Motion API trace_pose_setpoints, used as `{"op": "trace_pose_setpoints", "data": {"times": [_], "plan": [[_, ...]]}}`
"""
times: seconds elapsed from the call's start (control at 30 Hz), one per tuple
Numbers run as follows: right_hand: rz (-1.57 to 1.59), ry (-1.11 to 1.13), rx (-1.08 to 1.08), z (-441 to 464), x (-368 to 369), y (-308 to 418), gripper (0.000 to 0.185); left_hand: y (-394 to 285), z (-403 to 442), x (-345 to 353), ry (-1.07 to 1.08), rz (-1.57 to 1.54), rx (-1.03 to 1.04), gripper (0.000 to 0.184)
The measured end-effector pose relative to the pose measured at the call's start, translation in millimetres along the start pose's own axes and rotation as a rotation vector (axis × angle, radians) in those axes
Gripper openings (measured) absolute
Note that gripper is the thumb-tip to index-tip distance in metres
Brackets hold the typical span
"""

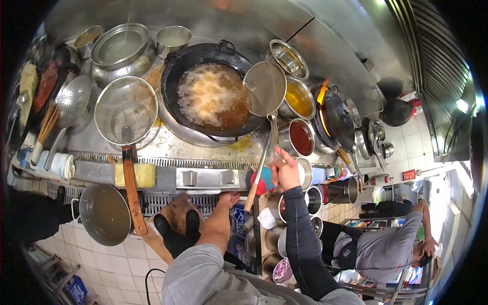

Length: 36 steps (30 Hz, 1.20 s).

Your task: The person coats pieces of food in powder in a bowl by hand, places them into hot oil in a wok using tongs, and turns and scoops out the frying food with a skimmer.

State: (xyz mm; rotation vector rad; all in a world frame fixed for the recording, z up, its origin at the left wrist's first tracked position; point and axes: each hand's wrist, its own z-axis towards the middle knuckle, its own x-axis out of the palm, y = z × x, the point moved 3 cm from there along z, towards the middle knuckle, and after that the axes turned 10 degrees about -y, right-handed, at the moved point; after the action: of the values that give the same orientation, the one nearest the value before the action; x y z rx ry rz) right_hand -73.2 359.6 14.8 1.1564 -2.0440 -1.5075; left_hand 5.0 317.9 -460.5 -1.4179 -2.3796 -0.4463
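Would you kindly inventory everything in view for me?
Large wok: 1, black, centre
Frying food: 1 batch, golden, inside
Left strainer: 1, silver, left of wok
Right strainer: 1, silver, over wok's edge
Perforated ladle: 1, silver, far left
Second wok: 1, black, right
Flame: 1, orange, beside second wok
Sauce: 1 pot, red, right
Cloth: 1, yellow, counter edge
Deep pot: 1, grey, lower left
Other pots: several, silver, around woks
Co-worker: 1, grey shirt, right
Shoes: 2, black, lower centre
Left hand: 1, bare, by counter edge
Right hand: 1, bare, by right strainer's handle

Shiny steel wall [249, 25] and pale tiled floor [122, 264].
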Motion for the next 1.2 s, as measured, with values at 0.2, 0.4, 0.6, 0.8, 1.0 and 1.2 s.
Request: {"op": "trace_pose_setpoints", "data": {"times": [0.2, 0.4, 0.6, 0.8, 1.0, 1.2], "plan": [[0.180, 0.116, 0.180, -27.9, 7.7, -9.7, 0.049, -1.5, -26.5, 7.9, -0.102, 0.059, 0.031, 0.031], [0.245, 0.188, 0.263, -53.0, 5.0, 2.0, 0.043, -0.9, -37.8, 8.7, -0.114, 0.092, 0.137, 0.030], [0.276, 0.262, 0.232, -53.1, -6.8, 9.7, 0.041, -12.4, -42.9, -1.5, -0.077, 0.137, 0.224, 0.043], [0.027, 0.096, 0.013, -3.0, -8.5, 21.6, 0.046, -72.7, -129.6, -53.1, -0.884, 0.105, 0.904, 0.057], [-0.044, 0.137, 0.013, 56.5, 19.1, 27.5, 0.050, -54.8, -178.7, -130.6, -0.954, 1.041, 1.387, 0.042], [0.187, 0.344, 0.277, 46.7, 60.5, -2.9, 0.038, -57.3, -254.0, -151.4, -0.295, 1.334, 1.011, 0.048]]}}
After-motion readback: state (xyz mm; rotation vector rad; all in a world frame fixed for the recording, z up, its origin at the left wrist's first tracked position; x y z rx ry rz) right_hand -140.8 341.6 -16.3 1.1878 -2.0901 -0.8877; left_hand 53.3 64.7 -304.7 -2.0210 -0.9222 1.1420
